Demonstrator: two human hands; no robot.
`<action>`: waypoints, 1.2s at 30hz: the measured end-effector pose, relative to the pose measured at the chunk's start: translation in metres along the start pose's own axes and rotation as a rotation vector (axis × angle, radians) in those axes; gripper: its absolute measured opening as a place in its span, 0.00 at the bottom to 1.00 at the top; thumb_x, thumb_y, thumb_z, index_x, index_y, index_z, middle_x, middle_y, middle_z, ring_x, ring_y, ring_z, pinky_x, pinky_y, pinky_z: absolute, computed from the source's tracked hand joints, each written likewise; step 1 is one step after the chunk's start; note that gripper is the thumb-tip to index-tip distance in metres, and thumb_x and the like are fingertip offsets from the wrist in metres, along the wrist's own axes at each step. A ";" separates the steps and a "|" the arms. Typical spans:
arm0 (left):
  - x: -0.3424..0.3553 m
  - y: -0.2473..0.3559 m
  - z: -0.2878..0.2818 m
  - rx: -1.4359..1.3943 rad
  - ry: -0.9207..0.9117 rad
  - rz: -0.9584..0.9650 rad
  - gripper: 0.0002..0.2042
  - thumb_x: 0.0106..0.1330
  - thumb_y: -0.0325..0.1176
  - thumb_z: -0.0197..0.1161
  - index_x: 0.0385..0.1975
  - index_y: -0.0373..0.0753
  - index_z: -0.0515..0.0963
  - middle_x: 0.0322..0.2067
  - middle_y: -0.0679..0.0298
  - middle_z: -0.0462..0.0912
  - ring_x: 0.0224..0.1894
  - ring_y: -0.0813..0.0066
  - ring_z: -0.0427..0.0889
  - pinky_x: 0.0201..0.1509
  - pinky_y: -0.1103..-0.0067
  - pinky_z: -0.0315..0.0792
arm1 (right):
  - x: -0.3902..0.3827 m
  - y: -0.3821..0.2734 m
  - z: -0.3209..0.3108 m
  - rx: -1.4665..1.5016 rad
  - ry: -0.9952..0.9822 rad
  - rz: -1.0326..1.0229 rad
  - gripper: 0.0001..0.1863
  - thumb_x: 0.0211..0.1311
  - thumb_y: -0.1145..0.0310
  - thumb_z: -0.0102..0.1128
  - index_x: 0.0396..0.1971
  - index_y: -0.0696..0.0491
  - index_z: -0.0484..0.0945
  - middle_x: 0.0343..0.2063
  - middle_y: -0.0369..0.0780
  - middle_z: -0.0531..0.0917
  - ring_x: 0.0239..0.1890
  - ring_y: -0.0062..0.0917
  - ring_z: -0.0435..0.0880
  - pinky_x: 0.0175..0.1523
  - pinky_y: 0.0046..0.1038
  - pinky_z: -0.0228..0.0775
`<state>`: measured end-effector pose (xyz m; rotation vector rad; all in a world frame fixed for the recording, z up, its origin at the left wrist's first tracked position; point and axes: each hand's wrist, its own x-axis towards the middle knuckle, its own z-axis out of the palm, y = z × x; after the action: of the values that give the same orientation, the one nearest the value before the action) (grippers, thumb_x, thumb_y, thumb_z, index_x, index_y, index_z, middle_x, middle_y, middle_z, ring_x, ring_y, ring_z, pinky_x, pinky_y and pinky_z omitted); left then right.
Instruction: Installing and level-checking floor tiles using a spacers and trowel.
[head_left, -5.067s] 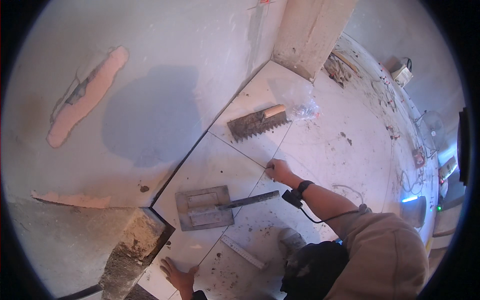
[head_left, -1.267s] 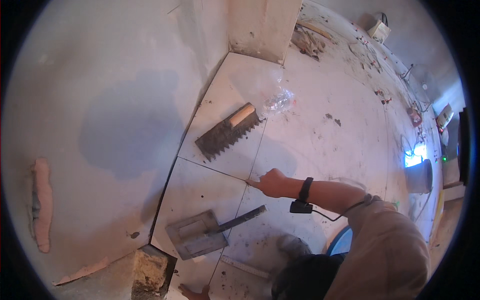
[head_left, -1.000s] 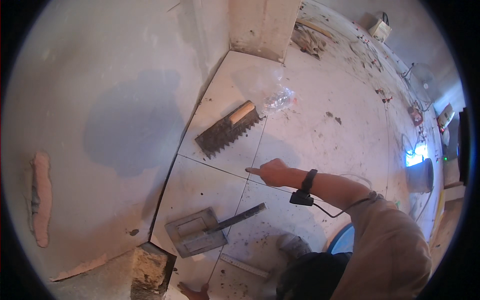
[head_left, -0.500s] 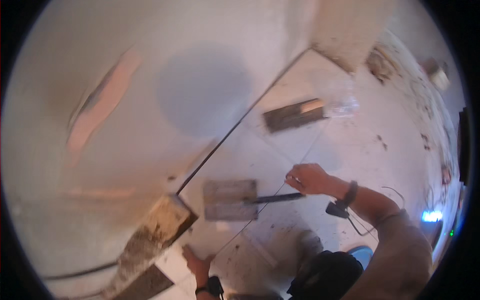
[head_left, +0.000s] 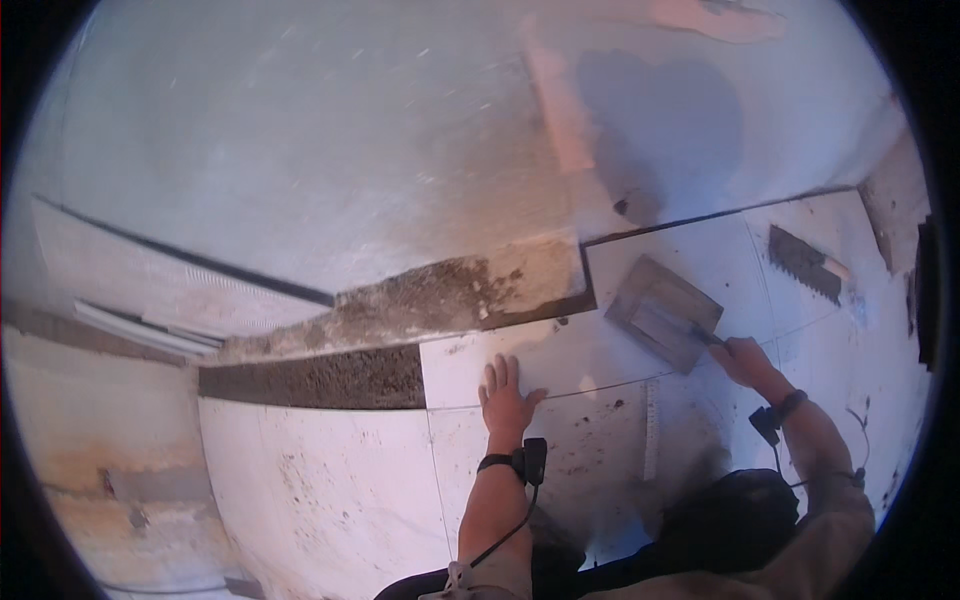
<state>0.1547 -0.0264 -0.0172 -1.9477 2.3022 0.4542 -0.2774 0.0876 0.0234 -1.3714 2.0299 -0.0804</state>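
Resting across tile edges [head_left: 600, 388], left grip [head_left: 510, 408] spreads wide; right grip [head_left: 745, 362] holds trowel [head_left: 662, 312].

The grey, smudged rectangular trowel [head_left: 650, 300] lies slantwise with its upper face showing, its handle [head_left: 705, 334] jutting past the plate's right edge. The white floor tile [head_left: 570, 362] spreads beneath the trowel and, left of it, narrows.

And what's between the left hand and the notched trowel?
The rectangular float, held by the right hand, lies between them in the head view.
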 end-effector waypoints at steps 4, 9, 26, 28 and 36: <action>-0.008 -0.028 0.006 -0.083 0.068 -0.020 0.37 0.58 0.51 0.62 0.66 0.44 0.57 0.69 0.57 0.52 0.70 0.55 0.49 0.69 0.60 0.49 | -0.023 -0.047 0.012 0.063 0.109 -0.149 0.24 0.63 0.51 0.53 0.24 0.61 0.75 0.16 0.53 0.77 0.23 0.50 0.77 0.30 0.44 0.68; -0.013 -0.056 0.023 -0.177 0.169 -0.167 0.33 0.60 0.47 0.60 0.64 0.40 0.60 0.67 0.53 0.55 0.69 0.54 0.52 0.69 0.65 0.51 | -0.009 -0.115 0.054 -0.047 0.066 -0.333 0.24 0.64 0.50 0.50 0.29 0.60 0.75 0.20 0.51 0.80 0.26 0.48 0.79 0.34 0.45 0.70; -0.025 -0.098 0.042 -0.011 0.140 0.011 0.22 0.65 0.31 0.53 0.60 0.36 0.64 0.64 0.50 0.59 0.67 0.52 0.57 0.66 0.69 0.59 | 0.001 -0.164 0.105 -0.127 -0.191 -0.164 0.31 0.65 0.41 0.40 0.32 0.55 0.79 0.31 0.50 0.82 0.37 0.47 0.81 0.45 0.44 0.70; -0.017 -0.095 0.053 0.034 0.133 0.077 0.22 0.65 0.30 0.53 0.60 0.36 0.64 0.64 0.49 0.59 0.66 0.51 0.57 0.66 0.69 0.59 | -0.001 -0.154 0.097 -0.100 -0.213 -0.148 0.30 0.65 0.41 0.39 0.32 0.54 0.79 0.32 0.49 0.82 0.37 0.46 0.81 0.44 0.43 0.71; -0.019 -0.105 0.050 -0.370 0.082 0.029 0.28 0.57 0.22 0.53 0.62 0.34 0.62 0.62 0.46 0.63 0.55 0.58 0.75 0.50 0.68 0.73 | -0.001 -0.122 0.128 -0.028 -0.182 -0.388 0.24 0.67 0.47 0.40 0.35 0.50 0.79 0.23 0.47 0.80 0.29 0.45 0.80 0.35 0.43 0.71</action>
<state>0.2549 -0.0094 -0.0775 -2.1248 2.4410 0.8738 -0.1083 0.0739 -0.0248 -1.7092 1.6033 -0.0942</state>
